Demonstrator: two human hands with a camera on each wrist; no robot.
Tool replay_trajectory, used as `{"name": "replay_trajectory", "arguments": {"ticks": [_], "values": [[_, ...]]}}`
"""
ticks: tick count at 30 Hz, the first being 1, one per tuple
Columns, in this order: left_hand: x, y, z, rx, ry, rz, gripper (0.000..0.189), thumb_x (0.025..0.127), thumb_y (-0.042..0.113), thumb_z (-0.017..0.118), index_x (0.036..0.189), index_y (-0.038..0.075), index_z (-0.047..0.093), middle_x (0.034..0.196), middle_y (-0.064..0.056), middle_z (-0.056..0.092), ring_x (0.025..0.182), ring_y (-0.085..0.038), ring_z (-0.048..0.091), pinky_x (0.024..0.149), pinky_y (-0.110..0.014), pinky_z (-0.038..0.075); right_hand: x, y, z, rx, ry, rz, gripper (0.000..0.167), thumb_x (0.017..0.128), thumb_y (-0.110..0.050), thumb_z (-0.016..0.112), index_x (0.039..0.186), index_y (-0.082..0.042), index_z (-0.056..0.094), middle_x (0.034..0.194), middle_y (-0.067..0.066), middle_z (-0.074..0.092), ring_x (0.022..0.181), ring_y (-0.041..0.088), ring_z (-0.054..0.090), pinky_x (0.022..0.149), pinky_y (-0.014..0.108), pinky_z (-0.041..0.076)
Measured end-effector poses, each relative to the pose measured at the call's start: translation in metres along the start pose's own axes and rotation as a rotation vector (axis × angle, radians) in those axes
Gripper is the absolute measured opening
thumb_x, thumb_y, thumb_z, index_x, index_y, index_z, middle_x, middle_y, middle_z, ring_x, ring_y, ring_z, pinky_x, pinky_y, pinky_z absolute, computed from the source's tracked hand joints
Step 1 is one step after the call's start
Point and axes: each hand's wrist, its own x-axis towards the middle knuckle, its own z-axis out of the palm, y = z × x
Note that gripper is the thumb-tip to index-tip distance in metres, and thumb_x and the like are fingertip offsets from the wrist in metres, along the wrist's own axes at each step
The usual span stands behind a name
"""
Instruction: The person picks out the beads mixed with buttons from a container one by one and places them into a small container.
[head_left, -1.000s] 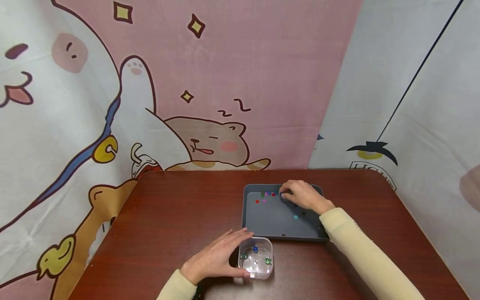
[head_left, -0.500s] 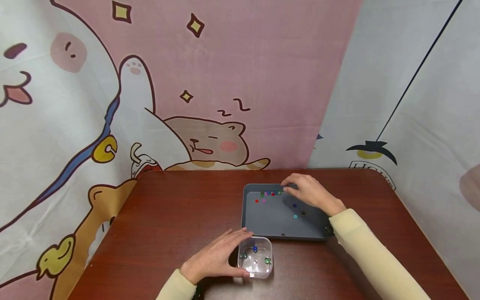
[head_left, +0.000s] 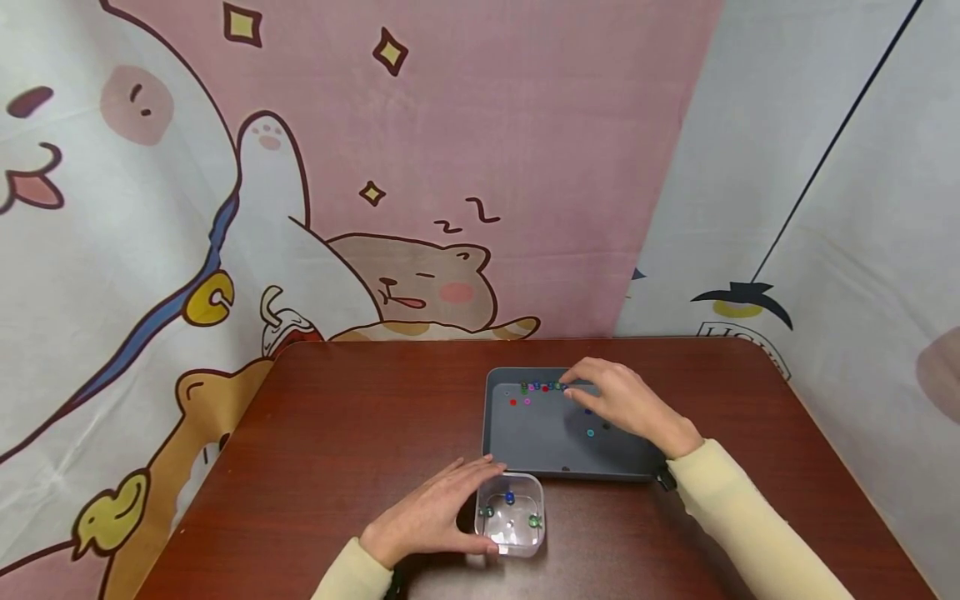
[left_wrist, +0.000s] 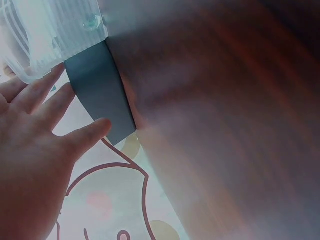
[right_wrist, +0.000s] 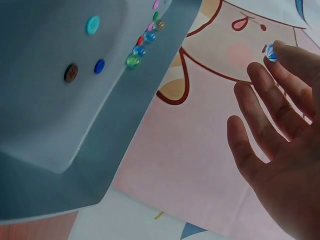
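Note:
In the head view my left hand holds a clear plastic box at its left side, thumb near the front corner and fingers near the back. Inside it lie a blue marble and green ones, such as the green marble at the right. My right hand is over the far right part of the grey tray. Between thumb and index finger it pinches a blue-and-white marble, seen in the right wrist view, with the other fingers spread.
Along the tray's far edge runs a row of marbles and buttons, ending in a green marble. Further buttons lie on its floor: a turquoise button, a brown button and a blue button. The brown table meets a printed cloth behind.
My right hand rises away from the row at the tray's far edge, then comes back down close to it with the marble. The left hand and the box stay in place.

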Motion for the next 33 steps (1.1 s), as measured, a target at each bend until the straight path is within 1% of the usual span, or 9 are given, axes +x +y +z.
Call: {"name": "replay_trajectory", "arguments": {"ticks": [5, 12, 18, 24, 29, 33], "values": [[-0.001, 0.000, 0.000, -0.002, 0.000, 0.000, 0.097, 0.084, 0.065, 0.076, 0.158, 0.013, 0.040, 0.159, -0.009, 0.046, 0.150, -0.020, 0.038, 0.121, -0.055, 0.033, -0.009, -0.011, 0.000, -0.004, 0.001, -0.025, 0.022, 0.096, -0.021, 0.076, 0.116, -0.012, 0.076, 0.114, -0.002, 0.071, 0.109, 0.023, 0.068, 0.090, 0.047, 0.059], [-0.002, 0.000, 0.000, -0.004, 0.001, 0.005, 0.097, 0.084, 0.065, 0.076, 0.158, 0.013, 0.040, 0.159, -0.010, 0.047, 0.150, -0.020, 0.038, 0.120, -0.056, 0.033, -0.021, -0.027, 0.007, -0.004, 0.022, -0.069, 0.020, 0.094, -0.022, 0.078, 0.114, -0.016, 0.077, 0.112, -0.005, 0.071, 0.107, 0.018, 0.068, 0.088, 0.044, 0.061], [-0.003, 0.000, 0.000, -0.005, 0.004, 0.011, 0.098, 0.084, 0.065, 0.076, 0.158, 0.013, 0.040, 0.159, -0.010, 0.047, 0.150, -0.020, 0.038, 0.120, -0.057, 0.034, -0.032, -0.039, 0.014, 0.003, 0.048, -0.123, 0.018, 0.093, -0.022, 0.079, 0.112, -0.020, 0.076, 0.111, -0.010, 0.070, 0.106, 0.013, 0.068, 0.088, 0.042, 0.060], [-0.004, 0.000, 0.000, -0.005, 0.004, 0.015, 0.097, 0.084, 0.064, 0.077, 0.158, 0.013, 0.040, 0.159, -0.010, 0.047, 0.150, -0.020, 0.038, 0.120, -0.057, 0.034, -0.041, -0.051, 0.019, 0.032, 0.057, -0.168, 0.017, 0.094, -0.023, 0.078, 0.111, -0.022, 0.076, 0.110, -0.013, 0.069, 0.105, 0.010, 0.067, 0.088, 0.041, 0.060], [-0.005, 0.000, 0.000, -0.008, 0.003, 0.017, 0.097, 0.085, 0.064, 0.076, 0.159, 0.013, 0.040, 0.159, -0.010, 0.046, 0.150, -0.020, 0.038, 0.120, -0.056, 0.034, -0.047, -0.063, 0.025, 0.067, 0.061, -0.234, 0.016, 0.094, -0.022, 0.079, 0.110, -0.022, 0.076, 0.110, -0.014, 0.069, 0.104, 0.009, 0.067, 0.088, 0.043, 0.059], [-0.006, 0.000, 0.000, -0.013, 0.003, 0.016, 0.097, 0.085, 0.065, 0.075, 0.159, 0.013, 0.040, 0.159, -0.011, 0.046, 0.150, -0.020, 0.038, 0.120, -0.056, 0.033, -0.052, -0.072, 0.031, 0.096, 0.068, -0.288, 0.016, 0.094, -0.022, 0.079, 0.110, -0.023, 0.075, 0.111, -0.014, 0.069, 0.103, 0.008, 0.067, 0.086, 0.040, 0.060]]}}
